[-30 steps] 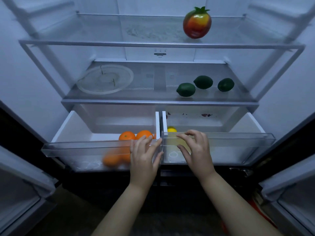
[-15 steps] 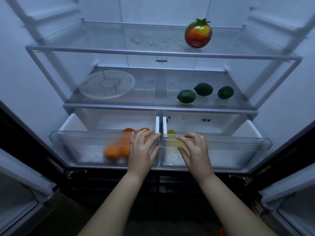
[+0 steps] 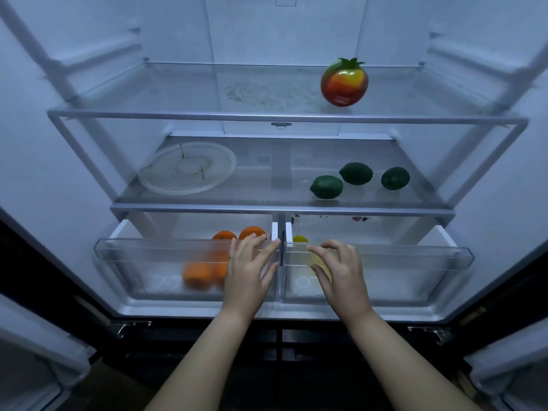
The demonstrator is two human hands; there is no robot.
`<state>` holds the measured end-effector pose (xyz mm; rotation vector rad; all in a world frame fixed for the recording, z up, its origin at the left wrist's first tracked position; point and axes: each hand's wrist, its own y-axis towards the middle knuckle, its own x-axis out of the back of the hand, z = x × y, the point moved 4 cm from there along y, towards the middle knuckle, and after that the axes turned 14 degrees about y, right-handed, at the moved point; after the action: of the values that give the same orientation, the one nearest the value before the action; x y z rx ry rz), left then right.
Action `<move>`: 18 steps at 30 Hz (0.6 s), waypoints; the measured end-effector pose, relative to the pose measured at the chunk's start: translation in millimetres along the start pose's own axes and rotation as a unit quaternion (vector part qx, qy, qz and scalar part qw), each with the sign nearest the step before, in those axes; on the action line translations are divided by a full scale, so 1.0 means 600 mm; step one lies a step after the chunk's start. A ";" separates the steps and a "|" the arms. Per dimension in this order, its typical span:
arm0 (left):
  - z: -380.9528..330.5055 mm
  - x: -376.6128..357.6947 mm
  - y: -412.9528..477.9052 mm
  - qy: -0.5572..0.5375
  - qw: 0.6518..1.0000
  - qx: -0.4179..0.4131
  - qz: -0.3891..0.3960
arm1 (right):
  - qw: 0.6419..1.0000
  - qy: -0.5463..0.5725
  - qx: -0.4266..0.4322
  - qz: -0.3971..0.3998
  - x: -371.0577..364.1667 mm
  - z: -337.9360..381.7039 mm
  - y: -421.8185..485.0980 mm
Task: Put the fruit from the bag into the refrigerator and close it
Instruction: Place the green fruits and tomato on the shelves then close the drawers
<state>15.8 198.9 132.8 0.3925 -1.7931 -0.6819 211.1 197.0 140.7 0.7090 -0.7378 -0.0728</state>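
Open refrigerator [image 3: 74, 143]. Left of the centre divider [image 3: 278, 232]: left hand [image 3: 247, 274] flat on the left drawer [image 3: 142, 262] front, fingers straight, slightly apart; round oranges [image 3: 197, 274] inside. Right of it: right hand [image 3: 344, 274], fingers arched and spread, tips on the right drawer [image 3: 415, 262] rim; yellow lemon [image 3: 300, 239] behind. Both drawers jut past the shelf [image 3: 281, 208] above; limes [image 3: 326, 187] there lie long axis sideways.

Note the clear, smooth plastic of the left drawer [image 3: 139, 271] and right drawer [image 3: 409, 271] before you. The upper shelf [image 3: 178, 96] and lower shelf [image 3: 267, 191] are transparent panels with matt grey front trim. The tomato-shaped fruit [image 3: 344, 83] is glossy; the 3 limes [image 3: 326, 187] look matt.
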 end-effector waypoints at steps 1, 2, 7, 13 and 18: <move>0.000 -0.001 -0.001 0.002 1.000 -0.001 -0.003 | 1.000 -0.001 0.000 0.000 -0.002 -0.003 0.004; 0.002 -0.003 -0.002 0.005 1.000 -0.002 -0.006 | 1.000 -0.003 0.000 0.000 -0.004 -0.006 0.007; 0.002 -0.011 0.001 0.006 1.000 -0.004 -0.003 | 1.000 -0.003 0.002 -0.005 -0.010 -0.017 0.018; 0.004 -0.024 0.015 0.011 1.000 -0.008 -0.001 | 1.000 -0.009 0.006 -0.005 -0.016 -0.024 0.036; 0.010 -0.036 0.044 0.025 0.999 0.005 0.024 | 1.000 -0.009 0.002 -0.007 -0.020 -0.027 0.041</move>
<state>19.1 233.2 132.0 0.3690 -1.7545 -0.6254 208.1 228.3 140.2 0.7178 -0.7515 -0.0900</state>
